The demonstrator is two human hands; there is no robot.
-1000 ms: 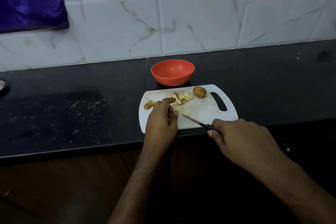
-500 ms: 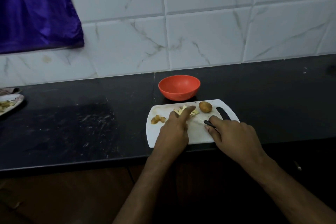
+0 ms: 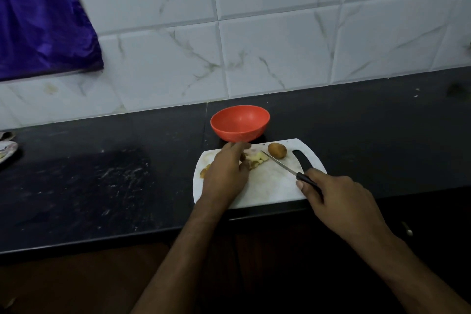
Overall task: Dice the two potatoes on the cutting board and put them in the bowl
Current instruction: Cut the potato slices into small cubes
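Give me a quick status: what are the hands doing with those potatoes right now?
Right hand grips knife. Left hand rests on diced pieces, grip unclear. One whole potato uncut on board. Bowl empty, nothing blocking.

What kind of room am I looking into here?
Most likely a home kitchen: a dark stone counter against a tiled wall, with a cutting board, a knife and a bowl on it.

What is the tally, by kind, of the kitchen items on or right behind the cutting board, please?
Whole potato: 1
Pile of diced potato: 1
Knife: 1
Orange bowl: 1
White cutting board: 1
Total: 5
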